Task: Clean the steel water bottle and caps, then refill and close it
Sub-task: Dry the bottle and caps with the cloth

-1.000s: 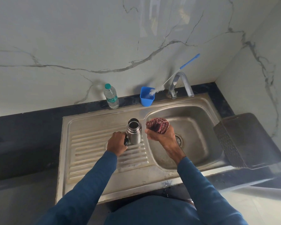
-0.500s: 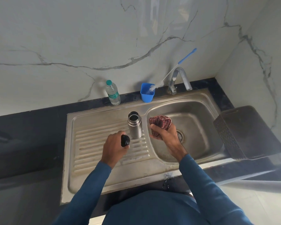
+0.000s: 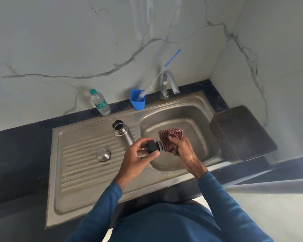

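The person stands at the sink (image 3: 175, 110) with the inner cap (image 3: 152, 146) pinched in the left hand (image 3: 138, 157), thumb below and fingers curled over it, its ringed end turned towards the cloth (image 3: 170, 139). The right hand (image 3: 184, 150) is clenched round that cloth, bunched into a wad that meets the cap's end over the near-left edge of the basin.

This looks to me like the wiping of the cap. To do it well, I'd push a fold of cloth into the threads and the seal groove and turn the cap against it with the left fingers, since a fat wad only skims the ridges. Hold it over the basin so drips fall there, and grip it by the black knob so the wiped part isn't fingered again.

The bottle (image 3: 123, 135) stands open and upright on the drainboard (image 3: 77, 163), just beyond the left hand, by the basin's edge. The outer cap (image 3: 103, 154) sits apart to the left on the ribs, dome up as far as I can tell.

The inner cap is chunky matt black with a pale ring at its neck. The cloth is a soft, crumpled red check. The bottle is a brushed steel cylinder with a stepped shoulder, the outer cap a smooth, shiny little cup, and the drainboard is dull, ribbed and water-stained
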{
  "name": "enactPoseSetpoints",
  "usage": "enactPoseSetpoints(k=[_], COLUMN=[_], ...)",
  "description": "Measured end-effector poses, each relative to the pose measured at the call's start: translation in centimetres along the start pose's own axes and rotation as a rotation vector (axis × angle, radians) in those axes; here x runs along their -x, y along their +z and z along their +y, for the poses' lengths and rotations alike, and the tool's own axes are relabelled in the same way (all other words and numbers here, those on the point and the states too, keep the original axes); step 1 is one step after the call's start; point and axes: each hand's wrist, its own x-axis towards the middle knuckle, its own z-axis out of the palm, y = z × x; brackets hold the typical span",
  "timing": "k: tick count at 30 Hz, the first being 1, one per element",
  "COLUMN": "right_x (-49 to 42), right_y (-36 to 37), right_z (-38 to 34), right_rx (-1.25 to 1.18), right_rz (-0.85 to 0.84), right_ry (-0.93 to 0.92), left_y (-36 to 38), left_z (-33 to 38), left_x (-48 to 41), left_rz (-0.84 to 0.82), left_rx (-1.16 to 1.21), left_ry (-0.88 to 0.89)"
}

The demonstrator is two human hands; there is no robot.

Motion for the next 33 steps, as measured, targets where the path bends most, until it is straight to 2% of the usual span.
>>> enactPoseSetpoints(k=[3,9,16,20,27,33], right_x=[-0.7,-2.7,-3.9,-4.3,-5.3,-4.6], right_y=[-2.7,-7.6,-10.0,-11.0,-11.9,-11.6], right_z=[-1.9,-5.3,-6.8,-7.5,-8.8,-8.8], right_rx=[0.004,0.057,0.209,0.249,0.292,0.419], right_rz=[-0.011,-0.047,-0.143,-0.196,-0.150,-0.153], right_ry=[-0.021,-0.185,-0.313,-0.349,-0.393,-0.463], left_y=[3.3,9.3,12.9,14.4,15.5,15.0], left_z=[1.6,4.7,6.5,6.7,6.4,6.2], left_x=[-1.4,-4.0,-6.4,-7.4,-7.7,-10.2], left_rz=[0.039,0.129,0.322,0.351,0.259,0.361], left_rx=[0.039,0.015,0.274,0.338,0.245,0.137], left_ry=[-0.014,0.050,-0.007,-0.009,0.056,0.076])
